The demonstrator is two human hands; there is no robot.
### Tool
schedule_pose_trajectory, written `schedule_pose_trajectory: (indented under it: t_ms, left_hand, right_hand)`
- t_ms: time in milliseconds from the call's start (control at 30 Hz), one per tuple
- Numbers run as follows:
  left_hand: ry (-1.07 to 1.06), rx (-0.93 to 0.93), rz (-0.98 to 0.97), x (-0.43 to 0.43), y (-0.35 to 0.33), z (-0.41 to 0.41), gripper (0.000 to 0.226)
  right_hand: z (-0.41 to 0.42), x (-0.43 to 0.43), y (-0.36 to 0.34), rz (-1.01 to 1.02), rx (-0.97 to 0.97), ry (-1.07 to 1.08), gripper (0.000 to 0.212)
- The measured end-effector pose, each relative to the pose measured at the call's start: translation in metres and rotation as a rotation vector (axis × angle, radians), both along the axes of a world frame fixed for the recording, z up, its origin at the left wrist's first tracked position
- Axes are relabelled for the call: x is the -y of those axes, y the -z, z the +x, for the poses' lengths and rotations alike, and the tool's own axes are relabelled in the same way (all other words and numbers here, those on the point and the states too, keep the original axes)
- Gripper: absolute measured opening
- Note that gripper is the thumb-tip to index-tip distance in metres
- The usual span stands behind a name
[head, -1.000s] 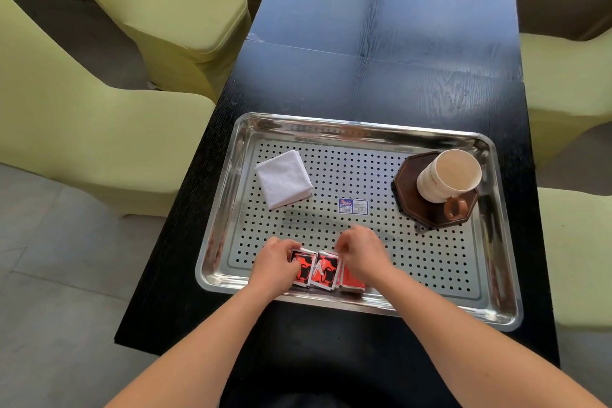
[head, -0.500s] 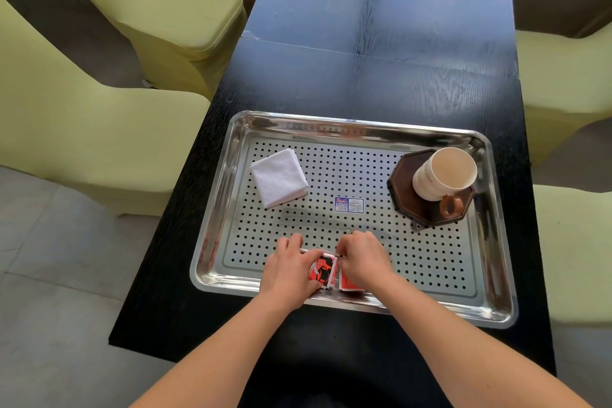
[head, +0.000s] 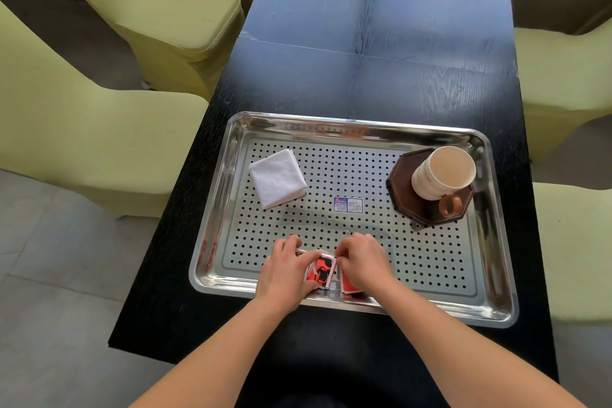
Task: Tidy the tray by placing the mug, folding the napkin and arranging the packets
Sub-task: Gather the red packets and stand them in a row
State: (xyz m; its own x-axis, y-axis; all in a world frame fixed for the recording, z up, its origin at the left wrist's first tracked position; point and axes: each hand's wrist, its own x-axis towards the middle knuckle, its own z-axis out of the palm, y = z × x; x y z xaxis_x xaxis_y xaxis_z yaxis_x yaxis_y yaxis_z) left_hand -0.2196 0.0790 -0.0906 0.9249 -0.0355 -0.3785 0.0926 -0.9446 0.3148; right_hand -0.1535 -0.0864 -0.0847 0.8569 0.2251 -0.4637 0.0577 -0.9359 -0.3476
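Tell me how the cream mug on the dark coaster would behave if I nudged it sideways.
The mug looks ceramic, so probably rigid and fairly heavy. It stands upright, taller than wide, so a high push might tip it. Its coaster lies on the smooth steel tray, so both may slide together.

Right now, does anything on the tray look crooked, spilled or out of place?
Nothing is spilled or damaged. The mug stands on its coaster. The folded napkin lies slightly askew to the tray edges. The packets are uneven between the left hand and right hand.
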Motion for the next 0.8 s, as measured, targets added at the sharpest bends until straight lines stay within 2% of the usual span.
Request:
schedule_pose_trajectory:
  t_ms: [167, 233, 367, 433, 500, 600, 700, 800]
  left_hand:
    - [-0.008, 0.003, -0.007, -0.001, 0.000, -0.001, 0.061]
    - [-0.011, 0.000, -0.011, -0.002, 0.000, 0.000, 0.062]
    - [-0.012, -0.002, -0.012, -0.001, 0.000, 0.000, 0.061]
    - [-0.010, -0.001, -0.011, 0.000, 0.000, 0.000, 0.062]
    - [-0.025, -0.005, -0.034, -0.002, 0.000, -0.001, 0.066]
    - [-0.120, -0.021, -0.182, -0.007, -0.002, -0.004, 0.072]
    - [-0.277, -0.024, -0.361, -0.016, -0.005, -0.006, 0.074]
    - [-0.416, -0.039, -0.434, -0.021, -0.009, -0.005, 0.067]
  right_hand:
    - [0.007, -0.005, 0.000, -0.042, -0.065, 0.014, 0.013]
    - [0.012, 0.001, 0.001, -0.017, -0.061, 0.081, 0.016]
    - [0.021, 0.015, -0.005, 0.170, -0.044, 0.325, 0.015]
    - [0.016, 0.015, -0.014, 0.304, -0.052, 0.348, 0.015]
    - [0.004, 0.014, -0.023, 0.349, 0.005, 0.206, 0.013]
    - [-0.020, 0.016, -0.026, 0.318, 0.147, -0.098, 0.006]
    - [-0.038, 0.015, -0.021, 0.260, 0.149, -0.305, 0.008]
    - [-0.048, 0.017, -0.013, 0.196, 0.123, -0.400, 0.013]
